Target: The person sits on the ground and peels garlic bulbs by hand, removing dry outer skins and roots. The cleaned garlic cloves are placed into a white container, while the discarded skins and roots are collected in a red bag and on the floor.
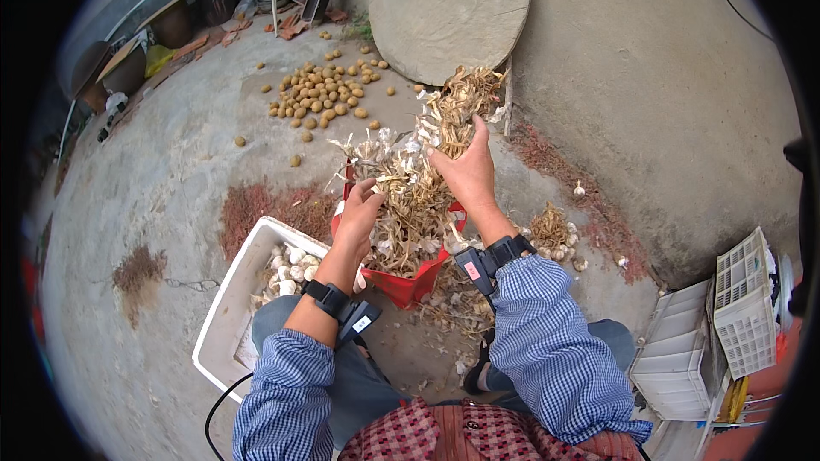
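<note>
In front of me a red bag (pixel 402 287) gapes, heaped with dried garlic stalks and papery skins (pixel 410 224). My left hand (pixel 360 212) is over its left side, fingers apart at the edge of the heap, with nothing visible in it. Farther forward, my right hand (pixel 466 169) has its thumb and fingers spread about a dry clump of garlic leaves (pixel 456 116). Whether it grips this clump is hidden from me. Beside my left forearm, a white foam box (pixel 225 294) contains several trimmed garlic bulbs (pixel 291 271).
Potatoes (pixel 320 93) are spread on the concrete beyond the bag, near a round slab (pixel 448 13). Untrimmed garlic (pixel 552 234) lies at the right, with loose skins (pixel 458 307) near my feet. White plastic crates (pixel 743 304) stand at the far right. A black cable (pixel 221 402) runs by my left sleeve.
</note>
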`<action>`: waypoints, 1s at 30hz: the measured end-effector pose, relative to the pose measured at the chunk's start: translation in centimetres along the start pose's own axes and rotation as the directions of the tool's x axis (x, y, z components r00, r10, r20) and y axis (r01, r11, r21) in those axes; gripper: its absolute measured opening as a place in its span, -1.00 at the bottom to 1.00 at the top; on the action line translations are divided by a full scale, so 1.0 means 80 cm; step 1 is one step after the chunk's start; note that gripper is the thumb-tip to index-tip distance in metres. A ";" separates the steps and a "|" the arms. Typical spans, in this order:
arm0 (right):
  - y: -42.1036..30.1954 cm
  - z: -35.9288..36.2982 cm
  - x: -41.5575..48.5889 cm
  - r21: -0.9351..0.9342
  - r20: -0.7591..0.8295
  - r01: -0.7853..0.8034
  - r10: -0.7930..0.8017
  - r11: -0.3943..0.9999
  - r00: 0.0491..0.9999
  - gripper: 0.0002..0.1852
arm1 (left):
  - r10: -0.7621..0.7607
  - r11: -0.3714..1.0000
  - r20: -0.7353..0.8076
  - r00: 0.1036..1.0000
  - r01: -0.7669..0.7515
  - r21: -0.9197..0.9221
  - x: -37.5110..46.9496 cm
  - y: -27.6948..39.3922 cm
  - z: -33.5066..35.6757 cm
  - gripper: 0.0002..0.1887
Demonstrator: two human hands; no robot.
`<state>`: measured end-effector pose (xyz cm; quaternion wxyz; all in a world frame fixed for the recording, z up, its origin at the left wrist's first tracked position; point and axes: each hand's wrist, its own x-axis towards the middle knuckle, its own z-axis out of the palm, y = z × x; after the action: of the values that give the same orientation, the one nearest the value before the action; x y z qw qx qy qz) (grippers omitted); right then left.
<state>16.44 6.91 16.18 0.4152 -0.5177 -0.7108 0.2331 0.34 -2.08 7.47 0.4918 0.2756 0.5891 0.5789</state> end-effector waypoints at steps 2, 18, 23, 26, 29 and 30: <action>-0.001 0.018 -0.018 -0.039 0.052 -0.009 0.011 0.999 0.999 -0.01 | 0.020 0.998 -0.030 0.999 -0.018 0.058 0.004 -0.006 -0.006 -0.48; 0.033 0.123 -0.157 -0.286 0.630 0.319 -0.074 0.903 0.773 -0.36 | 0.085 0.995 -0.001 0.996 -0.084 0.057 0.001 -0.028 -0.013 -0.58; 0.057 0.116 -0.158 -0.045 0.690 0.163 -0.087 0.986 0.718 -0.21 | -0.025 0.995 0.091 0.996 0.016 0.101 0.014 -0.054 -0.023 -0.51; 0.091 0.092 -0.128 0.246 0.609 0.149 -0.272 0.958 0.745 -0.37 | 0.001 0.990 0.111 0.994 -0.017 0.143 0.019 -0.059 -0.029 -0.51; 0.132 0.072 -0.086 0.077 0.400 0.094 -0.117 0.993 0.909 -0.85 | 0.044 0.959 0.120 0.992 -0.076 0.274 0.019 -0.058 -0.029 -0.51; 0.145 0.068 -0.076 -0.036 0.408 0.106 -0.083 0.994 0.909 -0.84 | 0.053 0.949 0.124 0.991 -0.089 0.304 0.019 -0.057 -0.029 -0.52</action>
<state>18.92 5.91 2.23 0.2544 -0.4346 -0.8121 0.2948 -1.18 -2.52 2.34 0.4546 0.4028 0.6328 0.4802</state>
